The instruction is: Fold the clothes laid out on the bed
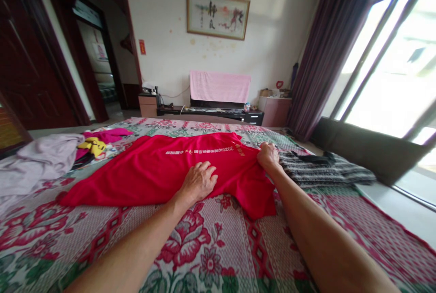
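Note:
A red T-shirt [146, 170] with white printed lettering lies spread on its side across the patterned bedspread [190, 238], its neck end to the right and its hem to the left. My left hand [200, 180] rests on the middle of the shirt, fingers apart and slightly bent over the cloth. At the shirt's right end, my right hand [268, 154] is closed on the fabric near the collar and shoulder. One sleeve extends toward me below the right hand. Soft wrinkles run through the body of the shirt.
Left of the shirt lie a pale grey cloth [44, 161] and a pile of pink and yellow clothes [97, 143]. A black-and-white striped garment [323, 170] lies to the right. Beyond the bed stands a low cabinet [218, 116] with a pink towel [220, 86] above it.

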The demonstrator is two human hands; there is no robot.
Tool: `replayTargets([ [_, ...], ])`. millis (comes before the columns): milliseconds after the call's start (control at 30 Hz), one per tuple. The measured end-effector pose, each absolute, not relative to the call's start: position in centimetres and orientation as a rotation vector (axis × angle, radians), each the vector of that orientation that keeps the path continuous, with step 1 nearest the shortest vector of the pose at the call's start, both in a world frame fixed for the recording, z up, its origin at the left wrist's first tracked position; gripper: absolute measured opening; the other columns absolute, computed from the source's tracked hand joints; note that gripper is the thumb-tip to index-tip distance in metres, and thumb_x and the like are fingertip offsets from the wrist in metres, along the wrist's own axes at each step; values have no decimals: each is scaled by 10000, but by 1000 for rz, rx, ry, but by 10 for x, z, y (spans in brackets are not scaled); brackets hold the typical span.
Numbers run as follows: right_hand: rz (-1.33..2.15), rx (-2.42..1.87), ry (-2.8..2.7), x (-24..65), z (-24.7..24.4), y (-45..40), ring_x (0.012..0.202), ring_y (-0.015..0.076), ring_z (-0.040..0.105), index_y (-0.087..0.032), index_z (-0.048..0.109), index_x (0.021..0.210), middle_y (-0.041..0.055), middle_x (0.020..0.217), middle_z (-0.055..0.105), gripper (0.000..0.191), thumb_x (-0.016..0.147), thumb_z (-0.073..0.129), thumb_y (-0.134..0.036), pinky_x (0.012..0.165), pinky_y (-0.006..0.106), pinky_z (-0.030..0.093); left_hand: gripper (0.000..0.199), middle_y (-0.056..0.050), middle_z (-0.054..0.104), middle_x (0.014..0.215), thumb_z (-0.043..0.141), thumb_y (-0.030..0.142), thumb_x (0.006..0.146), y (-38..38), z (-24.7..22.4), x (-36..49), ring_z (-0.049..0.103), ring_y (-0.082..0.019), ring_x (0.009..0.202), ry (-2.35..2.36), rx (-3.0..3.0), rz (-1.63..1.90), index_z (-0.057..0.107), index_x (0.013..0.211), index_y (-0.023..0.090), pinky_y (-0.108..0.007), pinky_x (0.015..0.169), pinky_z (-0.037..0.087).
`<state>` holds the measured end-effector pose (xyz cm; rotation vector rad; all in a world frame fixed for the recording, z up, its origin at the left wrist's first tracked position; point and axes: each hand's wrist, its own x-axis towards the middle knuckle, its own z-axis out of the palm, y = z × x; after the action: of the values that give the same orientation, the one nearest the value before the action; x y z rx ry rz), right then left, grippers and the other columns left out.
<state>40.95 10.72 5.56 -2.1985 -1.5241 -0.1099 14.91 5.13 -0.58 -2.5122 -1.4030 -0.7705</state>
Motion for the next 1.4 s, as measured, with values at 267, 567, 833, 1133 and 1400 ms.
replayTargets([
  [267,-127,-1937,-1882,399,48,127,1055,221,584,-177,675,1080,113,1174,631,346,850,417,-198,890,294,422,311,-88,633,1131,458,310,902,50,-2,149,565,-213,1057,-1408,-2524,-752,658,1110,194,-365,968,432],
  [567,-171,-2062,-1906,409,34,130,999,242,596,-93,694,996,176,1144,625,325,812,438,-170,836,289,445,308,-99,635,1130,462,305,898,50,-2,150,564,-223,1063,-1386,-2518,-766,657,1105,185,-390,961,440],
  [833,-160,-1920,-1917,409,54,105,1002,210,604,-177,710,1016,84,1062,686,339,786,464,-142,868,262,438,303,-102,641,1110,478,249,872,49,2,148,589,-215,1026,-1339,-2543,-859,659,1101,167,-375,947,461],
  [1133,193,-2075,-1942,428,64,34,551,147,592,-152,694,621,40,545,632,186,706,530,-178,524,213,420,199,-37,662,990,551,216,777,7,34,173,594,-177,966,-814,-2891,-862,687,921,219,-335,918,458],
  [1400,277,-1949,-2027,423,63,18,574,107,540,-150,670,647,-3,572,602,143,719,557,-197,527,191,382,128,-42,623,875,574,301,790,-9,34,179,559,-189,871,-832,-2811,-786,640,839,204,-322,849,445],
])
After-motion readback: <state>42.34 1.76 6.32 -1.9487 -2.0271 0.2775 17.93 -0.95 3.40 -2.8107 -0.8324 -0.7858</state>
